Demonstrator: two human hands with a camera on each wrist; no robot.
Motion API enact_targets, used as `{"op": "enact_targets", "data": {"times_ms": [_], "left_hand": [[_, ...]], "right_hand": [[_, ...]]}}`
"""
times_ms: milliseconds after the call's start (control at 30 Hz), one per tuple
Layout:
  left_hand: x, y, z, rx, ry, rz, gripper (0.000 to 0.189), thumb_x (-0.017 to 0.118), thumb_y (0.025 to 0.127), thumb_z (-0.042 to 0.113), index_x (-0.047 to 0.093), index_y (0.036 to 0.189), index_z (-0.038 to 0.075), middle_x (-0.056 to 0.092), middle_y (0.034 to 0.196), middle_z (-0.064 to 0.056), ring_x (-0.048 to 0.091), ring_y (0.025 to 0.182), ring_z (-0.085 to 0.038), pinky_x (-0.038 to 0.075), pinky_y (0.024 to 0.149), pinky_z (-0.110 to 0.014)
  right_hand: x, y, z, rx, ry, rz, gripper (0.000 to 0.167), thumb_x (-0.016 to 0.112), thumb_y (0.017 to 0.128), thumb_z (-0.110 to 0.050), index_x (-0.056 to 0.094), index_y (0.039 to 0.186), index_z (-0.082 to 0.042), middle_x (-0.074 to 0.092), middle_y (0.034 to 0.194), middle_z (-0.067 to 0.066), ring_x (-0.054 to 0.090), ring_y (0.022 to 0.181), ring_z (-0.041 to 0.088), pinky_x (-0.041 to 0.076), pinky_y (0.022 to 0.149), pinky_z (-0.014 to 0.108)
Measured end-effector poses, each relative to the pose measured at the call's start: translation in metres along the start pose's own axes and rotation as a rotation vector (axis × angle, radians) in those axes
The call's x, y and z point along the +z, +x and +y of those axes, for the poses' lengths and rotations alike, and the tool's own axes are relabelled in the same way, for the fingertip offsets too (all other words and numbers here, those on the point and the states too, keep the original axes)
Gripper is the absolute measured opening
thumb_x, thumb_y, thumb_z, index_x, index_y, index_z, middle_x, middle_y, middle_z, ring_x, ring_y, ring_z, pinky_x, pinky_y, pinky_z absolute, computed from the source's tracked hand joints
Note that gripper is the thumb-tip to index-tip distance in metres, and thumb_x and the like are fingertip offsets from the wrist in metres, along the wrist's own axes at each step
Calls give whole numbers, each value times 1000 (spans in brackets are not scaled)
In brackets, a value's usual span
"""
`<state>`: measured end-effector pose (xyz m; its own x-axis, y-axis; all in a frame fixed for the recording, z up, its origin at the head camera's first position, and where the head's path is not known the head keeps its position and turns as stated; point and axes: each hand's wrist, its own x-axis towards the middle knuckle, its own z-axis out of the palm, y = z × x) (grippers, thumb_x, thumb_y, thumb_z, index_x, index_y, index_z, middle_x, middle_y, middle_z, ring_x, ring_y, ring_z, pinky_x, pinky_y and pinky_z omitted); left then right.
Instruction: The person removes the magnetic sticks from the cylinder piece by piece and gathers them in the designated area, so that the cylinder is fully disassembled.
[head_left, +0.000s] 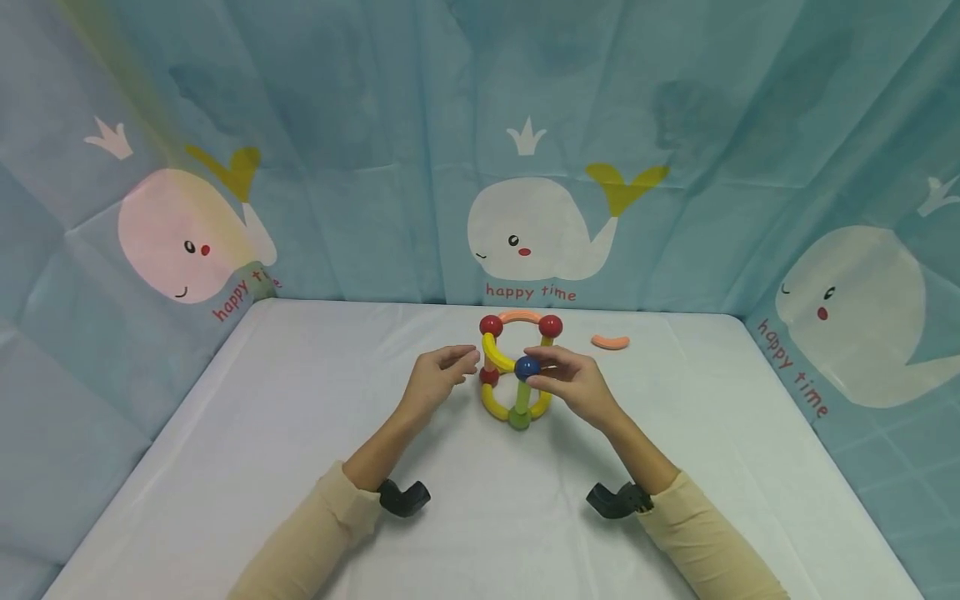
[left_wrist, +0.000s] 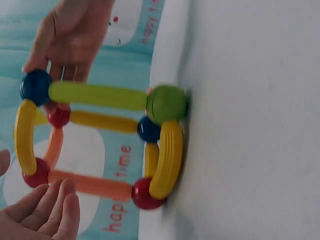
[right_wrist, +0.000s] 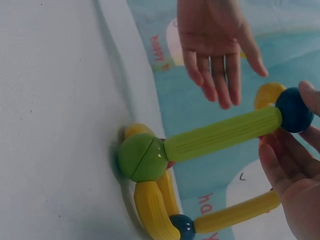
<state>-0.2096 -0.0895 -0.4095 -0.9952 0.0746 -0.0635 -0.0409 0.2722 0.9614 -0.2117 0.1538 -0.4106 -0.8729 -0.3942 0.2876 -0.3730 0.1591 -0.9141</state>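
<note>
From my place, the right hand [head_left: 576, 385] pinches the blue ball [head_left: 527, 367] at the near top corner of the toy frame [head_left: 522, 398], which stands between both hands. The loose orange stick [head_left: 611, 342] lies beyond this hand to the right, its length running left to right; the left hand [head_left: 437, 382], relaxed and holding nothing, is farther from it.

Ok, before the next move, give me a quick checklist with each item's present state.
1. Right hand gripping the upper blue ball: ok.
2. Green stick meeting the upper blue ball and green ball: ok, both ends.
3. Left hand free: ok, holding nothing.
4. Loose orange piece attached: not ok, lies apart on the table.
5. Upper blue ball linked to the far-right red ball: cannot tell, fingers block that side.
</note>
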Motion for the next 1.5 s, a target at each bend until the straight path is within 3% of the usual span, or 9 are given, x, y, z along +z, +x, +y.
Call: {"op": "enact_targets", "data": {"times_ms": [133, 267, 567, 767, 967, 1233, 1500], "left_hand": [[8, 0, 5, -78, -115, -83, 49, 60, 94, 45, 63, 128, 9, 69, 121, -14, 66, 111, -27, 55, 95, -36], [13, -1, 11, -158, -217, -104, 47, 60, 94, 44, 66, 123, 8, 71, 116, -12, 68, 108, -25, 56, 93, -33], [22, -3, 23, -291, -419, -80, 38, 65, 93, 35, 67, 119, 7, 72, 108, -10, 71, 93, -16, 58, 84, -27], [25, -6, 27, -332, -534, -30, 36, 66, 93, 28, 66, 120, 5, 70, 111, -12, 71, 93, -16, 57, 85, -26], [27, -6, 29, -344, -626, -19, 34, 65, 94, 22, 64, 122, 2, 68, 115, -15, 72, 97, -16, 56, 86, -24], [28, -4, 29, -340, -601, 0, 32, 67, 93, 19, 65, 119, 0, 70, 112, -15, 73, 95, -15, 56, 82, -20], [28, 1, 21, -312, -456, 14, 31, 70, 90, 19, 67, 115, 1, 71, 110, -14, 72, 90, -13, 57, 81, -22]], "right_hand": [[1, 1, 0, 18, 12, 3, 41, 71, 87, -7, 60, 125, 4, 62, 127, 24, 66, 99, 1, 54, 90, 20], [2, 0, 1, 27, 27, 0, 41, 71, 87, -6, 60, 125, 5, 62, 126, 26, 66, 99, 0, 54, 89, 19], [2, -1, 0, 11, 18, -4, 39, 71, 87, -6, 61, 124, 4, 63, 123, 26, 67, 99, 0, 54, 89, 20], [3, -1, 0, -18, -5, -14, 39, 71, 87, -5, 61, 123, 5, 64, 121, 27, 67, 97, 0, 54, 89, 19], [3, -1, -1, -20, 10, -8, 38, 71, 87, -4, 61, 123, 6, 64, 121, 27, 66, 99, 0, 54, 90, 20], [2, -2, -1, -11, 29, -5, 40, 71, 87, -5, 60, 123, 8, 62, 123, 27, 66, 102, -1, 54, 91, 21], [2, -2, -2, 2, 30, -11, 41, 71, 87, -5, 60, 124, 8, 63, 123, 27, 66, 102, -1, 54, 91, 22]]}}
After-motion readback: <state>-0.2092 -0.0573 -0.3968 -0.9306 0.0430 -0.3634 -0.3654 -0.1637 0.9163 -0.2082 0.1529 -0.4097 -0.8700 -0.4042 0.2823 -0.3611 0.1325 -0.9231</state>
